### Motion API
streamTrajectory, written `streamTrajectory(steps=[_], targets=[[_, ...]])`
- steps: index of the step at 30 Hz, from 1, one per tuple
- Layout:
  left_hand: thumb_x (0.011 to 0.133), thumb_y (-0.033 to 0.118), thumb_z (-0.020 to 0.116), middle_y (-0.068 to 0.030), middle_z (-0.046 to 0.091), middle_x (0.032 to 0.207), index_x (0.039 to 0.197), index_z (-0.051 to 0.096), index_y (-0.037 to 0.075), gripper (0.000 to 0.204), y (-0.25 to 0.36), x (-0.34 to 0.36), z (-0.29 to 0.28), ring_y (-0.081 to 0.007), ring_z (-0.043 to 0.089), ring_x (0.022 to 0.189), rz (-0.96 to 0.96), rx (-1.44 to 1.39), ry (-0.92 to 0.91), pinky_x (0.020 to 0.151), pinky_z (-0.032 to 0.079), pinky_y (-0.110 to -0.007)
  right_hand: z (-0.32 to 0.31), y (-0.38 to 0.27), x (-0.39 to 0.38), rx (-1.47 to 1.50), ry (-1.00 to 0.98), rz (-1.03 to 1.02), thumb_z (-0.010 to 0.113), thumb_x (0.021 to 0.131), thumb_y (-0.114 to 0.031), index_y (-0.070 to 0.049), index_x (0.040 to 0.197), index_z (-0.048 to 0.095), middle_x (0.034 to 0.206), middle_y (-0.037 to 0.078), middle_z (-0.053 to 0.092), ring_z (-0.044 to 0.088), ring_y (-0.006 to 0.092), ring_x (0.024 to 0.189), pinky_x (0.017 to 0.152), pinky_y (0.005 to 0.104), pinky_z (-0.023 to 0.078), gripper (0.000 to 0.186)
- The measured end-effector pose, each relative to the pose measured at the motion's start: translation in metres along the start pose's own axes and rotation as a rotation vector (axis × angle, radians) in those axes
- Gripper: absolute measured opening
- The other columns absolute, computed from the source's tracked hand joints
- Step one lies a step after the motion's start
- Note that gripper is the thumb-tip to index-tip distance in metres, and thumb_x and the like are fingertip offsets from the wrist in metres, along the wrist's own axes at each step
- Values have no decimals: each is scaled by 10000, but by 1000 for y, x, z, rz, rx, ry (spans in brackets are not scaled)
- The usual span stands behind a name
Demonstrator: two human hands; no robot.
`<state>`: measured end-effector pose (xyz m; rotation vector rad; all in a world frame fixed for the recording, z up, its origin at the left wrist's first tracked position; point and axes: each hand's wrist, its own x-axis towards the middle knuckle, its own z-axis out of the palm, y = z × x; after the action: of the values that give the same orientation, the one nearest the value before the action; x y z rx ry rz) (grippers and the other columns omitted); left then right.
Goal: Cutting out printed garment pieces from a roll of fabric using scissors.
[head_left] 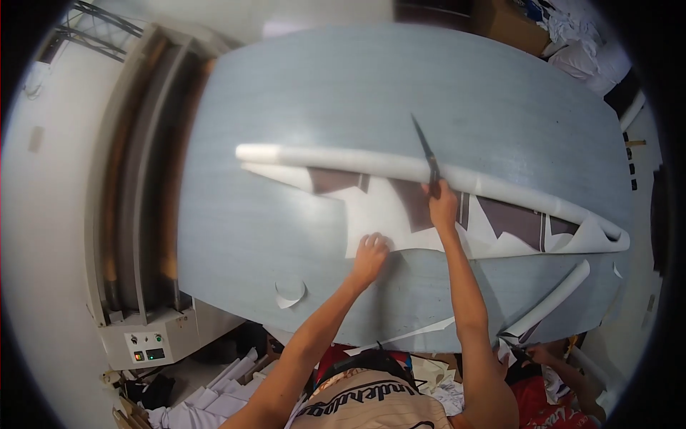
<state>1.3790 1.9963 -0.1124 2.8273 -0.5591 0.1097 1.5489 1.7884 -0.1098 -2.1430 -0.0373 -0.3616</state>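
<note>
A long sheet of white paper (pixel 371 204) printed with dark brown-grey shapes lies across the table, its far side rolled into a white tube (pixel 329 156). My right hand (pixel 443 204) grips a pair of scissors (pixel 426 146) by the dark handles, over the printed part. The blades point away from me, past the roll, and look closed together. Down at the sheet's near edge, my left hand (pixel 372 254) has its fingers curled onto the paper. The fingertips are partly hidden, but they appear to hold that edge.
The large blue-grey table (pixel 343 86) adjoins a roller machine (pixel 146 179) on the left. Paper offcuts (pixel 291 306) and a curled strip (pixel 554 297) lie nearby. Another person in red (pixel 550 407) is at the lower right. A cardboard box (pixel 507 27) stands beyond the far edge.
</note>
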Motion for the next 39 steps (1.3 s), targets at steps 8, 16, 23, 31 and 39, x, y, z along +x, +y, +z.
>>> streamTrajectory(steps=[8,16,23,31,39], targets=[[874,111,616,-133,548,1450,956,704,11,157,13,-60,20,-392,461,1386,-129,-140,-11,1128,385,-588,22,-32,4,144,12,150,765,940,-291,5,921,530,752,220,617,599,464,724,650,501,451,379],[838,58,657,-118,491,1555,968,720,39,145,47,-108,21,-410,368,1492,-220,-256,-64,1187,305,-632,21,-1,41,-4,-15,230,735,961,-283,-14,956,566,746,178,656,648,422,726,653,485,478,318],[906,15,628,-175,486,1558,977,703,28,105,7,-127,13,-463,342,1501,-256,-382,-78,1203,236,-669,73,-7,89,11,-113,322,726,948,-405,1,1063,569,940,262,688,662,473,914,803,544,499,451],[892,-26,607,-187,424,1603,986,687,20,132,-5,-142,31,-469,292,1522,-225,-356,-110,1208,199,-684,73,-10,70,10,-138,191,772,920,-370,-32,1032,586,916,201,712,690,408,867,740,480,515,401],[857,14,652,-235,322,1648,1088,606,-1,236,-13,-133,37,-510,215,1536,-176,-354,-158,1198,166,-708,53,11,39,-12,-71,200,754,924,-405,-14,959,523,867,206,652,648,451,883,763,526,493,456]])
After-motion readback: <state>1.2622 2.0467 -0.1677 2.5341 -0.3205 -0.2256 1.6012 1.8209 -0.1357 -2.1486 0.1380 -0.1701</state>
